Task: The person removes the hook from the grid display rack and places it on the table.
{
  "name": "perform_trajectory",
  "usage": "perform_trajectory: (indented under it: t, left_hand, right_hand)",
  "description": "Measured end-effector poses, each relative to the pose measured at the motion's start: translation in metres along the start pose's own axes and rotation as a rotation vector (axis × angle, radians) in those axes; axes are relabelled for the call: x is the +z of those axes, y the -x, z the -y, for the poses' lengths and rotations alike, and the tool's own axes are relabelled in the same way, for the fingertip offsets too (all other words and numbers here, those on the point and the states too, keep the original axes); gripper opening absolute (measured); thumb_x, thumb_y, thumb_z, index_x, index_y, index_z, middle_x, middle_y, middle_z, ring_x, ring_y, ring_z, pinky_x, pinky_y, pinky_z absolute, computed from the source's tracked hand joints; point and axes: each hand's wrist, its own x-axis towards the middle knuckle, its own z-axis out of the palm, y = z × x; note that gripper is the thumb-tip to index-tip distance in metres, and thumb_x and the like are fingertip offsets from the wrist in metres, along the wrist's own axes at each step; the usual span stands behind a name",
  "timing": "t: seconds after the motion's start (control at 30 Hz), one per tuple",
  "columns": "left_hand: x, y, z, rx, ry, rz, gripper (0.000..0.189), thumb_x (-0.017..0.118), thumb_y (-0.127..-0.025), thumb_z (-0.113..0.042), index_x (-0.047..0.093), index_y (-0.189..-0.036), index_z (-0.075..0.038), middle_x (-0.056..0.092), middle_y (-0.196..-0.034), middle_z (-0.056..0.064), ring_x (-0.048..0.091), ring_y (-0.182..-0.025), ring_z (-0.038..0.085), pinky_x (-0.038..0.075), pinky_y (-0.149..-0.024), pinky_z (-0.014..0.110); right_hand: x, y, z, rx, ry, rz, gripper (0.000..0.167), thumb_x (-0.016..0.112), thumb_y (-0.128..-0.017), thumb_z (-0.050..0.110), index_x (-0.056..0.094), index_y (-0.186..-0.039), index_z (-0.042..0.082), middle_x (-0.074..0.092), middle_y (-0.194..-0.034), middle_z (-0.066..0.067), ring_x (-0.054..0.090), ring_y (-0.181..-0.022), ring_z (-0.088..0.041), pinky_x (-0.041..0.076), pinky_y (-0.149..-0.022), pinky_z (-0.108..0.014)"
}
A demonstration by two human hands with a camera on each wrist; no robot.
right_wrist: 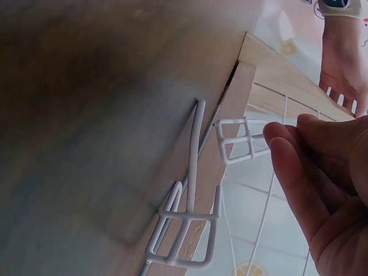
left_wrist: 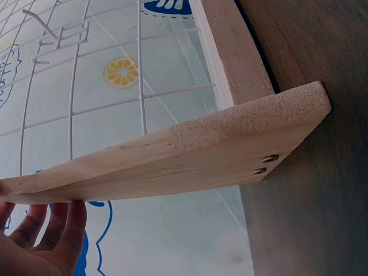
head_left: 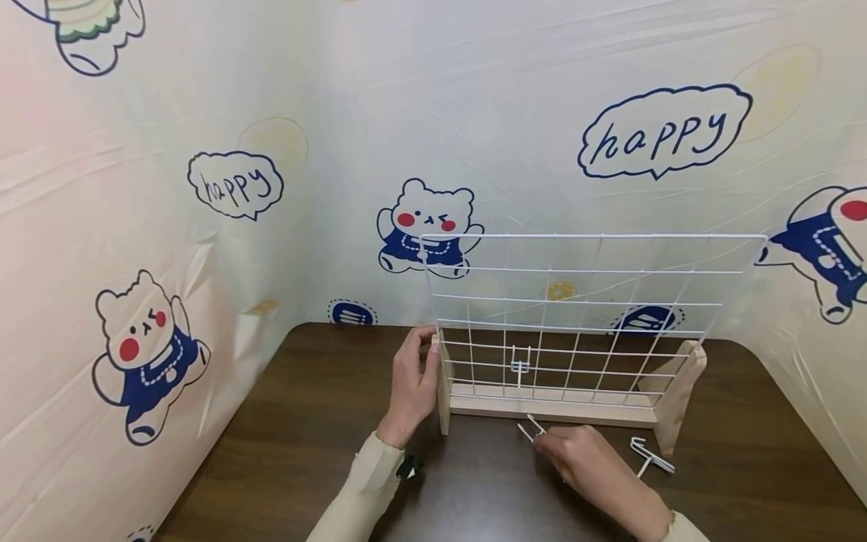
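A white wire grid rack with wooden side panels stands upright on the table. My left hand [head_left: 415, 382] grips the rack's left side panel [left_wrist: 201, 167] near its top, fingertips against the outer face. In front of the rack's base, my right hand [head_left: 585, 461] pinches a white wire hook [right_wrist: 236, 139] between thumb and fingers, its two prongs pointing toward the rack. Another white hook [head_left: 519, 367] hangs on the lower part of the grid [head_left: 574, 303]. To the right of my right hand, a loose white hook [head_left: 652, 457] lies on the table.
The brown table [head_left: 284, 452] has rounded back corners and meets a patterned cloth wall [head_left: 325, 150] behind and at the sides. A wooden base bar [head_left: 562, 406] joins the rack's panels. A small dark object [head_left: 409, 467] shows beside my left sleeve.
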Motion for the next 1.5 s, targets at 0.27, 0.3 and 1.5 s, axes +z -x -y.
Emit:
perform_trajectory:
  t: [0.27,0.3,1.5]
  left_hand:
    - [0.0001,0.0007,0.0002,0.007,-0.003,0.002,0.025,0.051,-0.108,-0.015,0.060,-0.130,-0.007,0.068,-0.123,0.012,0.068,-0.107,0.023,0.064,-0.091,0.043]
    - [0.0000,0.0007,0.0002,0.010,-0.003,0.001,0.025,0.051,-0.108,-0.015,0.060,-0.130,-0.007,0.068,-0.123,0.011,0.068,-0.107,0.023,0.064,-0.091,0.042]
    - [-0.0009,-0.0003,-0.0001,0.023,-0.004,-0.008,0.026,0.051,-0.107,-0.014,0.060,-0.129,-0.004,0.068,-0.122,0.011,0.067,-0.107,0.022,0.063,-0.090,0.043]
  right_hand:
    - [0.0043,0.0007,-0.0004,-0.007,0.005,0.027,0.024,0.084,-0.071,-0.003,0.076,-0.085,0.015,0.070,-0.073,0.011,0.064,-0.064,0.001,0.047,-0.054,-0.013]
    - [0.0047,0.0007,-0.0003,-0.007,0.008,0.028,0.024,0.085,-0.071,-0.002,0.076,-0.084,0.015,0.069,-0.073,0.011,0.064,-0.064,0.001,0.047,-0.054,-0.013]
    - [0.0073,-0.0004,0.0080,0.007,-0.122,0.280,0.023,0.082,-0.083,0.006,0.068,-0.072,0.021,0.065,-0.066,0.016,0.048,-0.062,0.013,0.038,-0.053,-0.009]
